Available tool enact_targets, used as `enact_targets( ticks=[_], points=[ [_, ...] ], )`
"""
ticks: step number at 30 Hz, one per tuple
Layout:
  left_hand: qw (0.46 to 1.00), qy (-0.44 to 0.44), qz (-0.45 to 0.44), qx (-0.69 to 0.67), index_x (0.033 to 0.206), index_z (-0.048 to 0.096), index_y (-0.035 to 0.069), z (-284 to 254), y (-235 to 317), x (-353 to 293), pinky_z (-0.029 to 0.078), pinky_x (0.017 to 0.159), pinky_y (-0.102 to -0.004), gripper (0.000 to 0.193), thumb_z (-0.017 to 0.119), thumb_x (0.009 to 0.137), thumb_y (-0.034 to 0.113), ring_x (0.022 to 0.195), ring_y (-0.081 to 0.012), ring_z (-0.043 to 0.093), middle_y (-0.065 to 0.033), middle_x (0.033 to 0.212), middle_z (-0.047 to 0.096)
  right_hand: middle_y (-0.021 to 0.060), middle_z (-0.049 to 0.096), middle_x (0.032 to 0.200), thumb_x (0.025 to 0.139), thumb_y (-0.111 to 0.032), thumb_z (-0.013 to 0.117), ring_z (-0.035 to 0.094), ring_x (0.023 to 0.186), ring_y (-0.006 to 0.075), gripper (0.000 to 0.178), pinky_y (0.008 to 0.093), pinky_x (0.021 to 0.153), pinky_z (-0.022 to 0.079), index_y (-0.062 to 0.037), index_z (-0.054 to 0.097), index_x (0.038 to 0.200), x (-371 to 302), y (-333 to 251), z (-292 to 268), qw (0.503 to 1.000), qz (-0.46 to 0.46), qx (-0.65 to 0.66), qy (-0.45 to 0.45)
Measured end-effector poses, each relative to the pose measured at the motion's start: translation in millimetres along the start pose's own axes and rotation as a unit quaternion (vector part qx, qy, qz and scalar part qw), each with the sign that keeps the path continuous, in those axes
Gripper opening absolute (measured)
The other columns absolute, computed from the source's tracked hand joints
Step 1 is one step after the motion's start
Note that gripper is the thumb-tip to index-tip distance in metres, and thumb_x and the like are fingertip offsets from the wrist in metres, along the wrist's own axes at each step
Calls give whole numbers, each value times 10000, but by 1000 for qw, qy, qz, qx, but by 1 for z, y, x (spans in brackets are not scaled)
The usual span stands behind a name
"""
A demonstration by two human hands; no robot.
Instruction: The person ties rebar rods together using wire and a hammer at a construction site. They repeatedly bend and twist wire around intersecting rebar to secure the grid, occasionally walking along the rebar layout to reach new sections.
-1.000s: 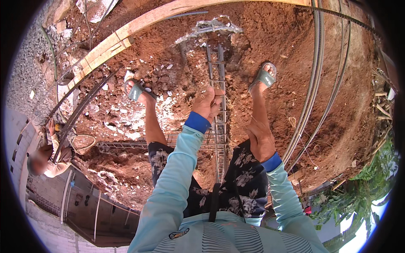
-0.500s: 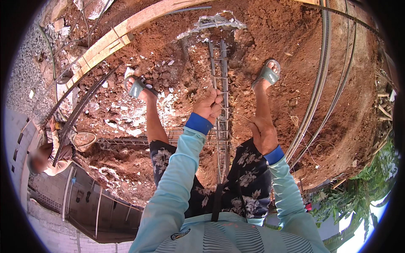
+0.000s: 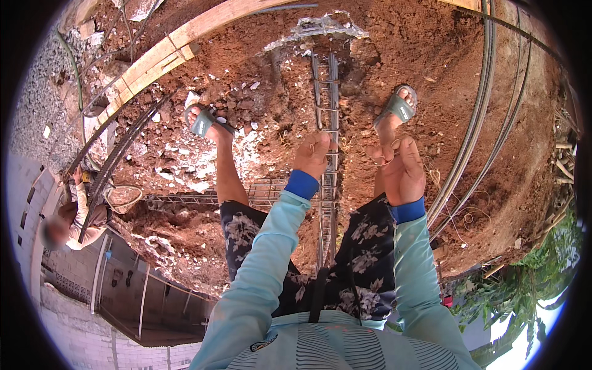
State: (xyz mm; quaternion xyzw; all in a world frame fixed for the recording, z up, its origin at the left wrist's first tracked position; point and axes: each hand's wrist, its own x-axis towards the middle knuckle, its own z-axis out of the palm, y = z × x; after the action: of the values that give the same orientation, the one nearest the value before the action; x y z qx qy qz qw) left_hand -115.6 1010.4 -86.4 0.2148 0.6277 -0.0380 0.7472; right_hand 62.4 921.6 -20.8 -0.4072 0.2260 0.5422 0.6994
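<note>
Bare L hand: closed, fingers curled; cannot tell what is inside.
Bare R hand: pinches thin tan bent wire at fingertips.
Grey steel-bar cage: betw. green-grey sandals, on reddish-brown soil.
Pale timber plank: farther, upper L.

Reddish soil bears pale rubble, a rebar cage and, apparently, some thin wire.

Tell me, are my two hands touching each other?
No, a gap with reddish soil showing behind it separates your left hand from your right hand.
</note>
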Motion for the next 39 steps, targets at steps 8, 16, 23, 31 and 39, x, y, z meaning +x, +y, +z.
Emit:
enact_targets(
  ticks=[8,16,23,31,39],
  points=[
    [998,-62,-3,-32,1516,243,7,2,9,-16,227,428,-226,1117,140,818,873,504,-69,338,-27,809,569,163,652,794,928,-142,612,654,758,326,161,410,676,493,-27,647,1033,14,40,17,750,34,-659,-33],
    [996,-57,46,46,1536,182,10,14,3,-16,257,439,-203,1129,120,812,875,544,-47,380,-11,845,573,162,680,909,885,-123,658,671,792,305,201,364,727,522,-6,704,1042,19,44,21,779,13,-622,-80],
    [997,-61,44,-9,1501,274,22,22,14,-19,302,480,-192,1020,189,872,820,580,-63,412,-20,880,591,82,675,889,932,-86,646,642,829,138,162,288,745,505,44,661,1027,17,43,20,874,131,-466,-31],
    [989,-124,80,-21,1157,590,9,0,22,-25,504,632,-243,261,671,935,119,717,-92,594,-34,876,635,7,627,735,948,-138,614,524,676,60,142,247,610,430,-6,654,916,22,40,5,864,82,-492,-63],
    [987,-112,109,24,1008,646,-24,-10,29,-27,514,708,-253,104,664,917,22,801,-120,619,-70,932,657,-14,597,738,976,-142,582,527,693,70,155,250,633,422,-9,639,922,23,33,9,881,130,-443,-99]
  ],
)
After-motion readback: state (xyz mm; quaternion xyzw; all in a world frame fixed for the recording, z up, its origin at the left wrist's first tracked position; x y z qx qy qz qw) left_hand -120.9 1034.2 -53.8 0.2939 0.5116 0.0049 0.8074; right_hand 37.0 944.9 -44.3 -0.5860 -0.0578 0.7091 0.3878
